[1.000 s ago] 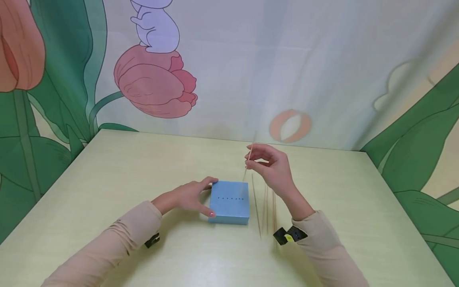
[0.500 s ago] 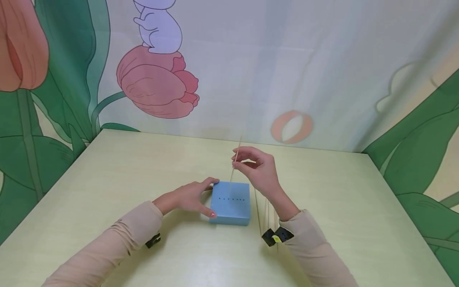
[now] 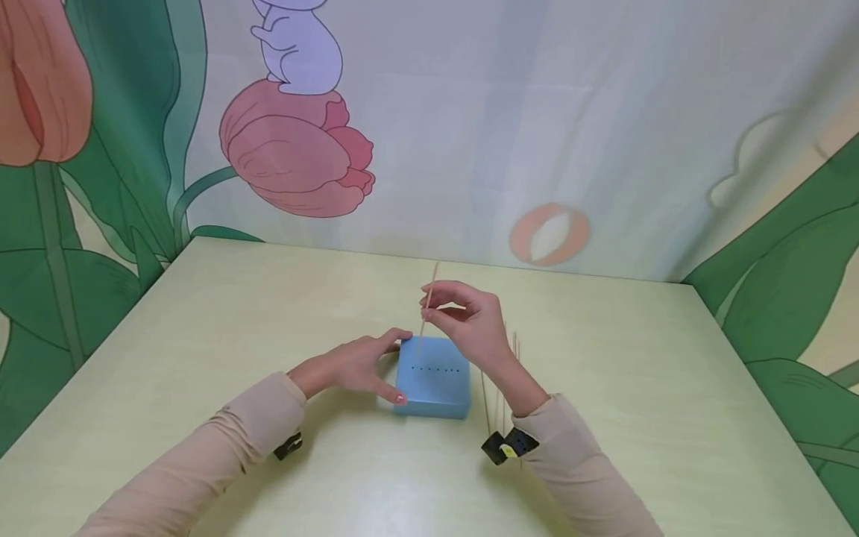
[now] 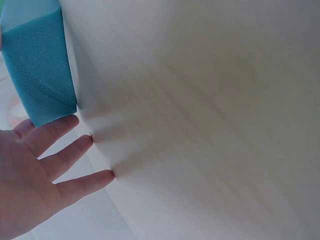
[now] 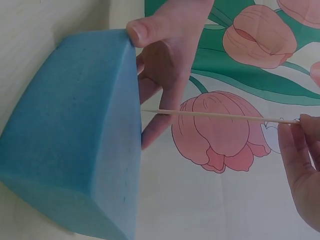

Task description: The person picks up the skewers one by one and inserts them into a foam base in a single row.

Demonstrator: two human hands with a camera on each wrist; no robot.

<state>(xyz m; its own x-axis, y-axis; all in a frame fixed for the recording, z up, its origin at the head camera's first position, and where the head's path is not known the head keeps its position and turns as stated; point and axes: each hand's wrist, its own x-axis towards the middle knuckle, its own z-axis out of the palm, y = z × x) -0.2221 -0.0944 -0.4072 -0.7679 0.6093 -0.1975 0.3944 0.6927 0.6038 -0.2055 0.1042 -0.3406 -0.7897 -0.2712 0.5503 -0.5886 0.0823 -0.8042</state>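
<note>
A blue foam-like block (image 3: 436, 389) with a row of small dark holes across its top lies on the table. My left hand (image 3: 356, 365) holds it from the left, thumb at the near corner and fingers at the far one. Seen from the left wrist, several of the spread fingers (image 4: 82, 187) lie beyond the block's end. Between thumb and fingertips my right hand (image 3: 473, 328) pinches a thin wooden skewer (image 5: 215, 115), slightly tilted, above the block. Its pointed tip is at the top face near the leftmost hole; whether it touches cannot be told.
Several more wooden skewers (image 3: 485, 403) lie on the table right of the block, partly under my right forearm. The pale table (image 3: 302, 298) ends at the back against a printed curtain (image 3: 436, 149) with tulips.
My right hand has moved left and slightly down with the skewer, from beyond the block's right edge to the left end of the hole row. My left hand stays on the block.
</note>
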